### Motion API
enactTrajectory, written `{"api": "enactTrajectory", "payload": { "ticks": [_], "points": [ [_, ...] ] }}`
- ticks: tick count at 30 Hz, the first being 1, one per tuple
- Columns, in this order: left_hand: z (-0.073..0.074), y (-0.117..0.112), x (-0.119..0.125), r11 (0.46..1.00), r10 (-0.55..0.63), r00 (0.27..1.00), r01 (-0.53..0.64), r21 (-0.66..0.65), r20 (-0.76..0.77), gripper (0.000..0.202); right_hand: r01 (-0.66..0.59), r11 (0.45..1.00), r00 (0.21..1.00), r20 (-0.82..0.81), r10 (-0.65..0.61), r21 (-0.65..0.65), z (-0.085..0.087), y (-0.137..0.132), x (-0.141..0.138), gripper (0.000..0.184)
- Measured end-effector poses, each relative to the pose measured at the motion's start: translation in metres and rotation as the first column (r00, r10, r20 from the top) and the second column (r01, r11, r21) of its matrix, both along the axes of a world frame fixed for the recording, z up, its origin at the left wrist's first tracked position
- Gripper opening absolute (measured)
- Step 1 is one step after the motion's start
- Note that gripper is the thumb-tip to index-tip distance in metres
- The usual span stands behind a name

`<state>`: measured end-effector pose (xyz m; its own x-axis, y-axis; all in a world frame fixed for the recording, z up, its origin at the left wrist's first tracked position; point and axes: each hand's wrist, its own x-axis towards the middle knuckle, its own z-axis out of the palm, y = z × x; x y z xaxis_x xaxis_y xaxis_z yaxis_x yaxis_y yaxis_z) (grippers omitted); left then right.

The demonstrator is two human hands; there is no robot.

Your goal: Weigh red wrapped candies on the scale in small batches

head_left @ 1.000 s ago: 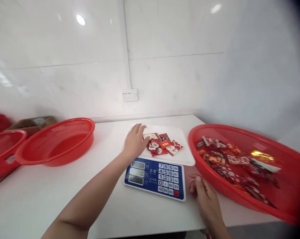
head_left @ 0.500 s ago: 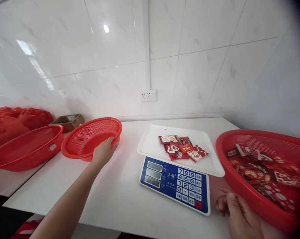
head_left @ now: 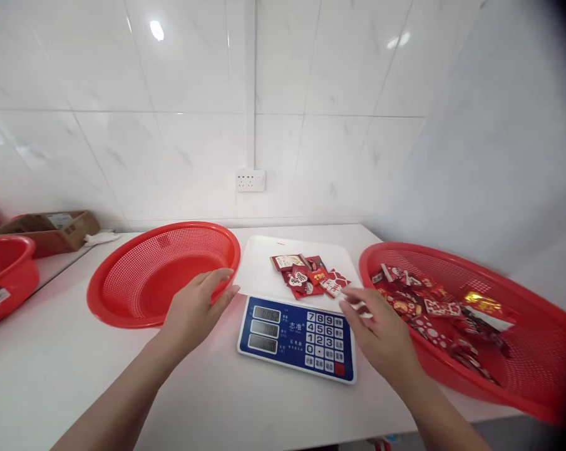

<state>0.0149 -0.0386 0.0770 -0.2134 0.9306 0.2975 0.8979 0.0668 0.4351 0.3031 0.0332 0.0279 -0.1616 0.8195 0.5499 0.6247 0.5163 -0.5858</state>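
Observation:
My left hand (head_left: 196, 313) is by the right rim of a red perforated plastic basket (head_left: 109, 300), its fingers and thumb apart. No snack packets show in that basket. My right hand (head_left: 381, 332) hovers at the front right corner of a white weighing tray (head_left: 259, 269), fingers curved and parted, nothing visible in them. Several small red and cream snack packets (head_left: 306, 275) lie in a loose heap on the tray. Below it is the blue keypad panel of a digital scale (head_left: 297, 338); its display digits are lit but hard to read.
A second red basket (head_left: 452, 369) with many mixed snack packets stands at the right. Another red basket (head_left: 10, 282) and a cardboard box (head_left: 71, 232) are at the far left. A white table (head_left: 193, 401) carries them, against a tiled wall with a socket (head_left: 250, 180).
The left basket has slid right, up to the tray's edge, and my left hand's fingers have spread. My right hand has risen from beside the scale to the tray's corner. The view has turned right.

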Motion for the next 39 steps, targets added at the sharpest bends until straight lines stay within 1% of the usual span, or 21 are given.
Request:
{"api": "enactTrajectory", "payload": {
  "ticks": [2,3,4,5,6,7,9,10,11,12,13,16,18,22,25,28,31,33,36,37,39],
  "points": [
    [0.009,-0.004,0.015,0.981,-0.194,0.976,0.190,0.049,0.100,0.034,-0.122,0.992,0.977,0.172,0.125,-0.028,0.020,0.019,-0.016,0.037],
    [0.013,-0.008,0.023,0.947,-0.321,0.938,0.315,0.063,0.134,0.031,-0.173,0.982,0.949,0.254,0.187,-0.079,0.026,0.028,-0.024,0.040],
    [0.016,-0.013,0.031,0.889,-0.457,0.876,0.452,0.072,0.151,0.028,-0.212,0.967,0.910,0.331,0.249,-0.144,0.029,0.036,-0.031,0.044],
    [0.019,-0.017,0.038,0.810,-0.586,0.795,0.582,0.076,0.156,0.026,-0.233,0.948,0.866,0.396,0.304,-0.219,0.031,0.044,-0.038,0.048],
    [0.019,-0.022,0.045,0.717,-0.695,0.702,0.694,0.071,0.152,0.025,-0.242,0.926,0.819,0.451,0.354,-0.289,0.031,0.050,-0.044,0.053],
    [0.019,-0.026,0.050,0.627,-0.775,0.615,0.776,0.066,0.143,0.025,-0.242,0.907,0.774,0.495,0.395,-0.345,0.031,0.056,-0.049,0.058],
    [0.015,-0.030,0.057,0.477,-0.875,0.468,0.878,0.053,0.123,0.027,-0.233,0.885,0.705,0.556,0.440,-0.404,0.028,0.067,-0.057,0.069],
    [0.011,-0.030,0.059,0.421,-0.903,0.413,0.905,0.056,0.115,0.029,-0.230,0.883,0.683,0.578,0.446,-0.410,0.027,0.071,-0.060,0.073],
    [0.006,-0.030,0.059,0.385,-0.919,0.377,0.920,0.066,0.115,0.031,-0.230,0.886,0.670,0.595,0.444,-0.401,0.026,0.075,-0.062,0.077],
    [0.002,-0.028,0.058,0.373,-0.924,0.361,0.923,0.089,0.128,0.032,-0.238,0.892,0.661,0.608,0.438,-0.384,0.025,0.079,-0.064,0.078],
    [-0.003,-0.027,0.056,0.381,-0.919,0.362,0.917,0.117,0.157,0.034,-0.251,0.898,0.657,0.618,0.431,-0.360,0.024,0.082,-0.066,0.078],
    [-0.011,-0.022,0.049,0.457,-0.869,0.394,0.870,0.182,0.300,0.038,-0.291,0.921,0.671,0.631,0.390,-0.260,0.022,0.089,-0.070,0.064],
    [-0.010,-0.021,0.045,0.475,-0.847,0.381,0.854,0.210,0.370,0.039,-0.296,0.937,0.701,0.624,0.344,-0.184,0.022,0.092,-0.071,0.051],
    [0.003,-0.022,0.035,0.481,-0.825,0.357,0.850,0.214,0.437,0.032,-0.335,0.936,0.746,0.577,0.333,-0.106,0.026,0.097,-0.073,0.029],
    [0.017,-0.026,0.028,0.492,-0.807,0.368,0.851,0.183,0.461,0.027,-0.340,0.937,0.779,0.534,0.327,-0.078,0.035,0.101,-0.074,0.026],
    [0.028,-0.030,0.023,0.511,-0.793,0.402,0.848,0.140,0.458,0.026,-0.308,0.950,0.820,0.491,0.294,-0.054,0.050,0.104,-0.079,0.024],
    [0.034,-0.034,0.020,0.505,-0.796,0.416,0.857,0.103,0.439,0.026,-0.309,0.951,0.845,0.451,0.287,-0.026,0.067,0.107,-0.097,0.022],
    [0.034,-0.034,0.020,0.495,-0.801,0.407,0.863,0.103,0.439,0.026,-0.363,0.932,0.850,0.409,0.331,0.000,0.076,0.107,-0.121,0.022],
    [0.031,-0.032,0.022,0.488,-0.804,0.394,0.865,0.115,0.446,0.026,-0.513,0.858,0.804,0.350,0.481,-0.001,0.085,0.100,-0.168,0.024],
    [0.029,-0.032,0.022,0.488,-0.805,0.396,0.865,0.115,0.442,0.027,-0.566,0.823,0.762,0.351,0.544,-0.047,0.087,0.097,-0.184,0.030],
    [0.027,-0.030,0.022,0.509,-0.801,0.426,0.855,0.104,0.422,0.027,-0.639,0.748,0.659,0.374,0.652,-0.180,0.092,0.089,-0.209,0.065]
  ]
}}
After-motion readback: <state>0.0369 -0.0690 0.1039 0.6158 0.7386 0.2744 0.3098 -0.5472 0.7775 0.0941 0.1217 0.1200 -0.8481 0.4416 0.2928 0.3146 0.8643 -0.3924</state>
